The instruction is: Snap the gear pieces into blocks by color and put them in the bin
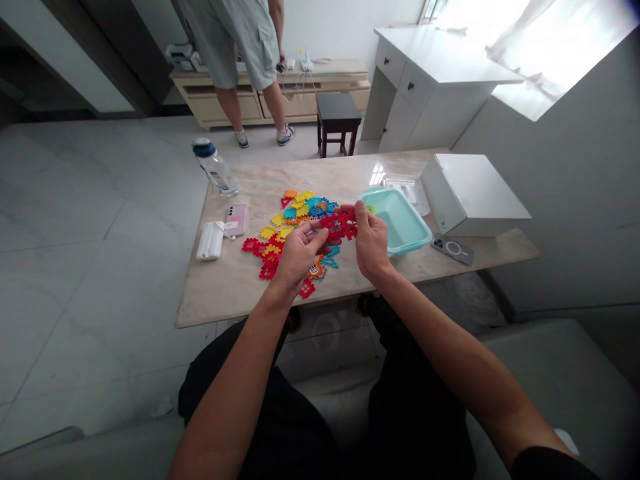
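Note:
Between my two hands I hold red interlocking plastic tiles (340, 225) above the table. My left hand (299, 257) pinches their left end between thumb and fingers. At the right end, my right hand (371, 240) grips with its thumb on top. Below and to the left lies a spread pile of loose tiles in yellow (278, 219), blue, orange and red (269, 269); my hands hide part of it. A light teal plastic basket (411, 233) stands just right of my right hand, with a bit of green near its left rim.
The marble-topped table (215, 293) also bears a water bottle (217, 170), a pink phone (236, 220), a white power bank (211, 241), a grey phone (452, 249), a clear plastic tray (407, 190) and a white box (475, 193). Beyond it are a dark stool (339, 113) and a standing person (245, 47).

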